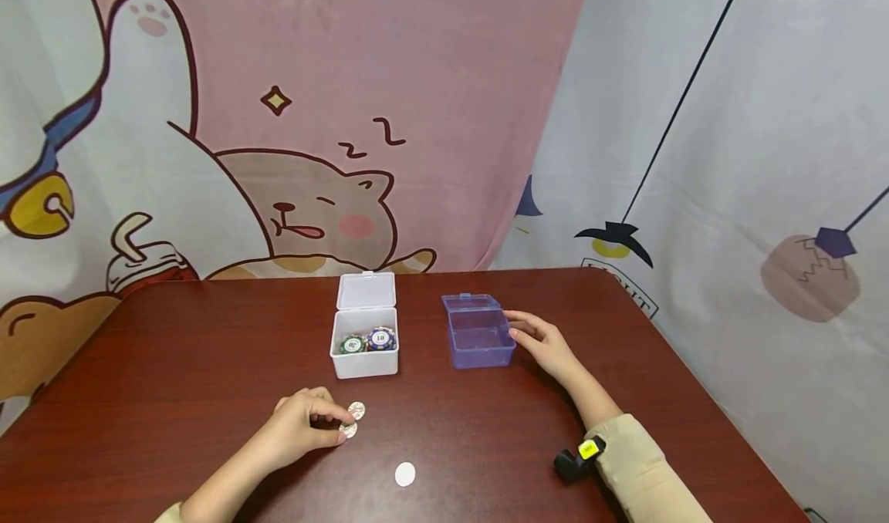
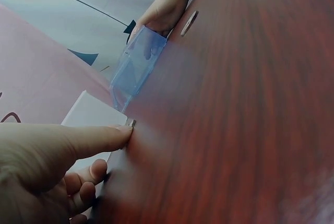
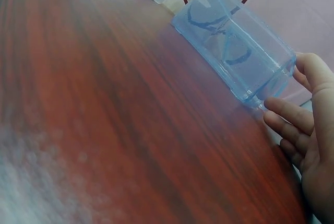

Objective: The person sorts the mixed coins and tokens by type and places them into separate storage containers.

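My left hand pinches a shiny patterned coin between thumb and index finger, low over the table. A second coin lies just beyond it, and a plain white disc lies nearer to me. In the left wrist view a coin edge shows at the fingertip. My right hand touches the right side of a see-through blue box, its fingers fairly straight. The box's lid is tipped back. Inside, the box looks empty.
A white box with its lid raised stands left of the blue one and holds several poker chips. The dark red wooden table ends at a printed curtain. A black device with a yellow label sits at the right cuff.
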The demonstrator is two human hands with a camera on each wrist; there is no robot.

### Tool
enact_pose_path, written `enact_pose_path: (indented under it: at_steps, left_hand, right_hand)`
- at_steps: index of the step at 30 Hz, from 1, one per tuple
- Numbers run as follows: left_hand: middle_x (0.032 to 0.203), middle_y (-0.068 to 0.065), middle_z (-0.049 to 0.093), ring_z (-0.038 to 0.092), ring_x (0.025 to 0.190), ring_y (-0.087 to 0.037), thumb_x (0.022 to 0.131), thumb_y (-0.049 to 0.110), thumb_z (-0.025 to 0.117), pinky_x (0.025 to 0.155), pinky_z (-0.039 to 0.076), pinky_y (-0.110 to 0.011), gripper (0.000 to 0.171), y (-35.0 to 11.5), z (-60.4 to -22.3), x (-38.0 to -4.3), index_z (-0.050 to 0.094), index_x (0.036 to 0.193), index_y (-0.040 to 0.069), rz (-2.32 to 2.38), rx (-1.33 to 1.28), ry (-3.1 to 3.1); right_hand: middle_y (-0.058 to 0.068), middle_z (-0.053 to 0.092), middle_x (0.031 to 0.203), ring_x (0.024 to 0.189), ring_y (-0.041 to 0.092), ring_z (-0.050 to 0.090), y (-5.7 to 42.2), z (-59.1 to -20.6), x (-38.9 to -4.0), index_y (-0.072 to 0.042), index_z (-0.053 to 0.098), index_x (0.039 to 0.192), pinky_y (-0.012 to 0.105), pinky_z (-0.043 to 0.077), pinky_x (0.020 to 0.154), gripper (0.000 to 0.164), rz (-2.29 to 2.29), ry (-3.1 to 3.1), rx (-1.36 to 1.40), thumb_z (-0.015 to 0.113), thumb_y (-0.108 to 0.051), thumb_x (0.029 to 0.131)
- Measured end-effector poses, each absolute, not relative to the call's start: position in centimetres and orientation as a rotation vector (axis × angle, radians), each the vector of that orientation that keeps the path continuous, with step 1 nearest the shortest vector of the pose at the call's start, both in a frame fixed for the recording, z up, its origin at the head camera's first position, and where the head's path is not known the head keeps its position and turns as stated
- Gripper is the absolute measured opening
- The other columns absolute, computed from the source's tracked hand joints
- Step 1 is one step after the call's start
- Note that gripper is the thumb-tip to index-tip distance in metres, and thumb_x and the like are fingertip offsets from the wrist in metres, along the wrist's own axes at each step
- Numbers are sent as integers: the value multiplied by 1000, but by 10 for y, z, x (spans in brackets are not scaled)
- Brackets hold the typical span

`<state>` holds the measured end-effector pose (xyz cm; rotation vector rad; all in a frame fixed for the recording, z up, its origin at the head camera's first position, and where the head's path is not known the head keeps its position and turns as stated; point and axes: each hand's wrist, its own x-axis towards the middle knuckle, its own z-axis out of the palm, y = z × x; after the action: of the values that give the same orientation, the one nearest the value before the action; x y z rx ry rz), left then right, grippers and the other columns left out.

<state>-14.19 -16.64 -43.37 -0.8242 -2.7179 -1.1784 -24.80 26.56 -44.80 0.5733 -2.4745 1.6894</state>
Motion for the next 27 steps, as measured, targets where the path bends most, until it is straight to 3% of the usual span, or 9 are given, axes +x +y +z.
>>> enact_pose_path:
  at_steps: [11,21,27]
  left_hand:
    - [73,17,55,48,73,-5,70,21,85,72,28,-39,18,-167,-433,-145,78,85,27,-1183,-822,-2740]
    - [71,13,52,48,68,-5,66,16,86,65,31,-30,25,-167,-434,-144,78,89,22,-1214,-758,-2741]
    - [71,12,52,46,65,-7,65,16,86,62,33,-29,25,-167,-434,-143,77,88,21,-1206,-760,-2733]
  right_hand:
    - [15,64,118,109,27,59,267,-452,-252,-10,57,133,26,45,87,39,1692,-2467,554,61,-20,95]
    - [28,59,119,110,43,55,260,-429,-237,5,51,133,24,45,85,40,1722,-2471,601,58,-7,96]
    - [28,59,120,111,42,55,255,-421,-231,5,51,133,23,45,85,39,1695,-2506,574,57,-6,96]
